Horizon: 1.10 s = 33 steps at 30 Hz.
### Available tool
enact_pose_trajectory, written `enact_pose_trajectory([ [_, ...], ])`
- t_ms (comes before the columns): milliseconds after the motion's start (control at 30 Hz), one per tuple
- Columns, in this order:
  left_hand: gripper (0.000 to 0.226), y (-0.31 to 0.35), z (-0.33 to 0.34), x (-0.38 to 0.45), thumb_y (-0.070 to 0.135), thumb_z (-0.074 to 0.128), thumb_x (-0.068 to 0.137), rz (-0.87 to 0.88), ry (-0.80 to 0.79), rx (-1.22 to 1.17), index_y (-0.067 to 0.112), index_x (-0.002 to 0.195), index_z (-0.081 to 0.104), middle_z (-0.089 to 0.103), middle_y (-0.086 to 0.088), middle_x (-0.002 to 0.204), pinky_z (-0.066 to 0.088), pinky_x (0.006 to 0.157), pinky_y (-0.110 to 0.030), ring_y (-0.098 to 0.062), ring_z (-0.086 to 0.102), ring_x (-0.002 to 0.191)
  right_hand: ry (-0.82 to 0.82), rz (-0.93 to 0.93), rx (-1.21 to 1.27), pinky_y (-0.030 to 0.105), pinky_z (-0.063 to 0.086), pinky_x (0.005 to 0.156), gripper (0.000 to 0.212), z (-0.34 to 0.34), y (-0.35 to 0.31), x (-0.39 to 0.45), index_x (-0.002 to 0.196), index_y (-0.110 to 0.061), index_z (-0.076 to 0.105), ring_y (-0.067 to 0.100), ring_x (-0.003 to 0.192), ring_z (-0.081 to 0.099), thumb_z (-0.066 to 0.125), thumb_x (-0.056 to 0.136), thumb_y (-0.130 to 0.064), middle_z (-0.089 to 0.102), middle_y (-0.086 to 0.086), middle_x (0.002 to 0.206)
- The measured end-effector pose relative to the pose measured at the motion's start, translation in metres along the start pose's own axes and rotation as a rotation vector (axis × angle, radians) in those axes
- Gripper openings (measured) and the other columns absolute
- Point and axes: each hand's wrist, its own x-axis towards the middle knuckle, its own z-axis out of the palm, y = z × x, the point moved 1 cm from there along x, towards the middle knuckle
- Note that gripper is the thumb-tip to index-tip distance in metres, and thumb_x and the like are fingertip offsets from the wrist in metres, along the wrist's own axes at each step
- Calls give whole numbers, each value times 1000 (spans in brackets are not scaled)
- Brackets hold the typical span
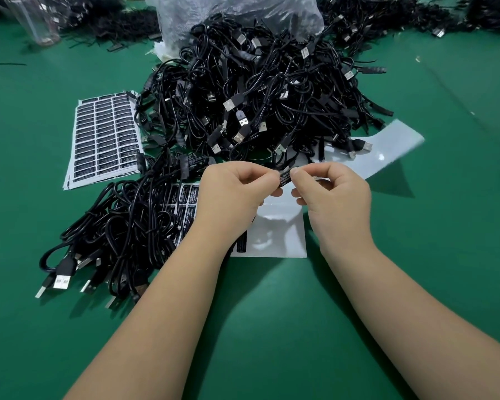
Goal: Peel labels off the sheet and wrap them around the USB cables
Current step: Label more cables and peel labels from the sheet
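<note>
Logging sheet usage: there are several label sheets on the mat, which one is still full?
The label sheet left of the big cable pile: its rows of black labels look complete. The sheet under the hands is mostly bare backing.

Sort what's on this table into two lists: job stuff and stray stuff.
Job: black label pinched by left hand and right hand; label sheets; cable pile; cable bundle.
Stray: plastic bag; clear cup; bare backing sheet.
</note>
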Motion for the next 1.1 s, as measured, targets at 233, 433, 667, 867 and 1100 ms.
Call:
enact_pose_trajectory([
  [233, 22, -5, -2, 5, 19, 67, 80, -46, -1, -77, 28, 62, 75, 70, 6, 61, 39, 46, -13, -1, 47, 47, 50, 92, 241, 21, 52, 56, 22, -3, -1, 5, 91, -22, 47, 12, 52, 64, 64, 87, -9, 69, -2, 70],
  [433, 14, -5, -4, 5, 27, 66, 78, -94, -36, -192, 28, 68, 76, 71, 1, 67, 36, 45, -15, -4, 44, 47, -123, 108, 353, 20, 51, 57, 18, -4, -5, 4, 98, -21, 61, 11, 56, 62, 58, 89, -5, 68, -9, 69],
  [667, 17, -4, -7, 6, 25, 65, 80, -97, -85, -284, 23, 67, 76, 68, 2, 62, 36, 44, -14, -5, 44, 47, -381, 11, 259, 20, 51, 64, 31, -4, -8, 4, 103, -22, 63, 11, 60, 59, 71, 80, -3, 64, -10, 68],
  [867, 17, -4, -7, 4, 23, 66, 85, -115, -100, -275, 23, 72, 77, 69, 1, 65, 37, 45, -13, -5, 45, 47, -349, 51, 278, 20, 53, 63, 21, -6, -7, 7, 99, -18, 66, 10, 60, 62, 68, 83, -5, 65, -6, 68],
  [1100, 14, -5, -8, 5, 19, 66, 86, -127, -106, -301, 16, 77, 77, 69, -2, 66, 36, 44, -14, -5, 44, 47, -344, 114, 314, 24, 54, 65, 17, -8, -6, 9, 95, -21, 71, 13, 61, 63, 67, 85, -8, 70, -2, 75],
])
